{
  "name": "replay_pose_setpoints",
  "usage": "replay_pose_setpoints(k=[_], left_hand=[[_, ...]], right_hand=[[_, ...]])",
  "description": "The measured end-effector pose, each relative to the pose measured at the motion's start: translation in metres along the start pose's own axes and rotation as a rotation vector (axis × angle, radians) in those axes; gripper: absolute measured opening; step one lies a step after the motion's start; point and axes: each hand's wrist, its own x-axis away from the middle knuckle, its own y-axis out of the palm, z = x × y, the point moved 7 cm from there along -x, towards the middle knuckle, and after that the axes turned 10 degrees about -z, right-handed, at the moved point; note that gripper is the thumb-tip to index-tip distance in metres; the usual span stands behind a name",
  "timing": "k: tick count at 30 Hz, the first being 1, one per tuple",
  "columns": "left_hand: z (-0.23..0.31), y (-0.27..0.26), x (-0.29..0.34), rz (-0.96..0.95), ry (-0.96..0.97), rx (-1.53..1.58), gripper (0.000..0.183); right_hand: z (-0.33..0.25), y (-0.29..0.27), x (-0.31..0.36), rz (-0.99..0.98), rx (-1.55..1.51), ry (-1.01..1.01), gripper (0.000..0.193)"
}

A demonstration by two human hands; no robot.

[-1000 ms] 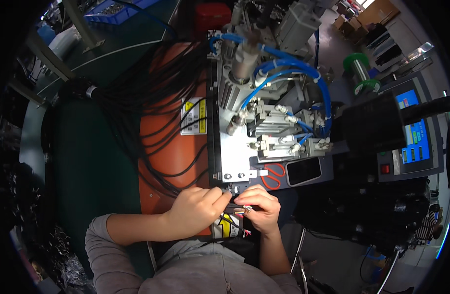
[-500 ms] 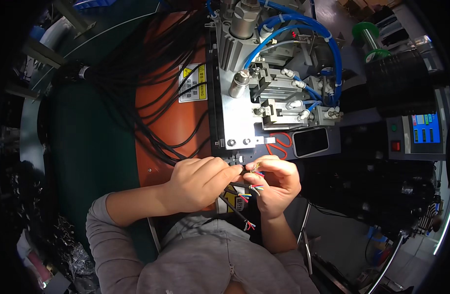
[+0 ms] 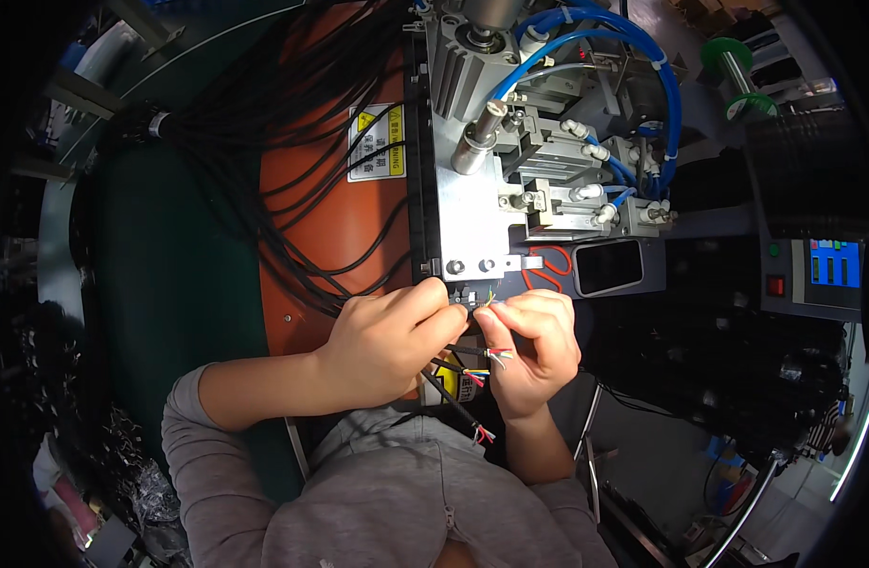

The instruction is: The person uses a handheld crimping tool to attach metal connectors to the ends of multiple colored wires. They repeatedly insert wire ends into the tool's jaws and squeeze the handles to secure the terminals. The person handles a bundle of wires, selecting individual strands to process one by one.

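Note:
My left hand is closed around black cables in front of the machine. Several cable ends stick out below its fingers, stripped to thin red, blue, yellow and white wires. Another cable end hangs lower, over my lap. Opposite, my right hand pinches thin coloured wires between thumb and forefinger; their tips poke up above the thumb. The fingertips of both hands are close together, just below a small dark fixture at the machine's front. My fingers hide where the pinched wires join their cable.
The metal pneumatic machine with blue hoses stands right ahead. Behind my left hand, a bundle of black cables runs over the orange surface. A phone and a red cord lie right of the machine; a control screen is farther right.
The view has shifted slightly. Both hands have risen a little toward the fixture. The wires pinched by my right hand now point upward, and their fanned-out colours are mostly covered by my fingers.

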Motion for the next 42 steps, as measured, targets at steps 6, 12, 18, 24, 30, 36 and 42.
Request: replay_pose_setpoints(k=[6,12,18,24,30,36,42], left_hand=[[0.007,-0.001,-0.002,-0.068,0.062,-0.185,0.024],[0.009,0.007,0.005,-0.044,0.127,-0.226,0.03],[0.013,0.021,0.008,-0.045,0.171,-0.315,0.031],[0.01,0.028,0.005,-0.157,0.067,-0.421,0.031],[0.009,0.029,0.005,-0.182,0.042,-0.403,0.03],[0.004,0.026,0.0,-0.113,0.046,-0.343,0.027],[0.0,0.025,0.0,-0.087,0.057,-0.306,0.026]], right_hand=[[0.025,-0.002,-0.005,-0.397,-0.123,0.261,0.014],[0.044,-0.001,0.007,-0.412,-0.435,0.454,0.007],[0.05,0.0,0.009,-0.345,-0.175,0.337,0.006],[0.035,0.013,0.006,-0.325,0.22,0.183,0.005],[0.036,0.015,0.012,-0.234,0.188,0.123,0.006],[0.085,0.027,0.037,-0.158,-0.394,0.577,0.008],[0.086,0.026,0.035,-0.204,-0.273,0.644,0.008]])
